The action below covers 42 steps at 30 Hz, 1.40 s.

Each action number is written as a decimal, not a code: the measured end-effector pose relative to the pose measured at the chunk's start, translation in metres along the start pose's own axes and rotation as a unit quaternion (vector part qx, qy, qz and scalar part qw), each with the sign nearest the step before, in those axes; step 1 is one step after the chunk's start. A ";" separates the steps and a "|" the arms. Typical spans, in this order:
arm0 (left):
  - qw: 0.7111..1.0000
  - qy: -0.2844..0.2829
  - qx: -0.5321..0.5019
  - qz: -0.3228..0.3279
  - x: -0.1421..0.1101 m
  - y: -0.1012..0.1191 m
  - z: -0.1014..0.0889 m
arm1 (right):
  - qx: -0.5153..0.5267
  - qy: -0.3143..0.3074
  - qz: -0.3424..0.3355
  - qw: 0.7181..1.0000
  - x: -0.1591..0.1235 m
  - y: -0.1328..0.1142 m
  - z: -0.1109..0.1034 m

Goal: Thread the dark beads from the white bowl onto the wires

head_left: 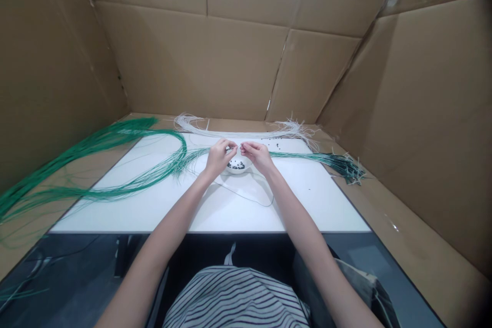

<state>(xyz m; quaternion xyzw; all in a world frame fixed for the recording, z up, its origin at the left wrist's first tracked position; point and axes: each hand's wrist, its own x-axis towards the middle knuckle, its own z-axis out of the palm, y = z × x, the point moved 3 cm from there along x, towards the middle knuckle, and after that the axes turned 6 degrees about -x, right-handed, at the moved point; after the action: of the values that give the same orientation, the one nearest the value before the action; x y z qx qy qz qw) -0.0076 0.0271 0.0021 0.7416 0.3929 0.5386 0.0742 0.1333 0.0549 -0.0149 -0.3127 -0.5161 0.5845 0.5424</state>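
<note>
My left hand [218, 156] and my right hand [258, 155] meet over a small white bowl [237, 166] of tiny dark beads at the middle of a white board [161, 205]. Both hands have their fingers pinched together; a thin strand [249, 197] loops down from them toward me across the board. What the fingertips pinch is too small to name. A bundle of green strands [115, 187] sweeps in from the left to the bowl, and continues right to a frayed end [346, 166].
A bundle of white strands [246, 133] lies behind the bowl. A few loose dark beads [277, 139] lie at the back of the board. Cardboard walls [200, 61] enclose the surface on three sides. The board's front edge [207, 231] is near my lap.
</note>
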 end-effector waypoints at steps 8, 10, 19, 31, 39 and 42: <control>1.000 -0.004 -0.016 0.018 0.000 0.006 -0.001 | -0.008 -0.025 -0.007 1.000 -0.002 -0.001 0.002; 1.000 -0.001 -0.019 0.019 0.000 0.006 -0.001 | -0.013 -0.030 -0.009 0.999 -0.002 0.000 0.001; 1.000 0.001 -0.020 0.023 0.000 0.005 0.000 | -0.015 -0.028 -0.008 0.999 -0.002 -0.001 0.002; 1.000 0.000 -0.016 0.014 0.000 0.006 -0.001 | -0.017 -0.021 -0.005 1.000 -0.003 -0.003 0.003; 1.000 -0.002 -0.013 0.011 0.000 0.006 -0.001 | -0.039 -0.009 -0.006 0.999 -0.004 -0.004 0.002; 1.000 -0.001 -0.012 0.013 0.000 0.006 -0.001 | -0.038 -0.009 -0.008 0.999 -0.003 -0.003 0.002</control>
<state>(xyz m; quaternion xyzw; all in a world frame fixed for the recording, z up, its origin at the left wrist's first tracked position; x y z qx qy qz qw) -0.0056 0.0226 0.0055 0.7460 0.3772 0.5435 0.0763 0.1332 0.0507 -0.0119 -0.3233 -0.5457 0.5627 0.5301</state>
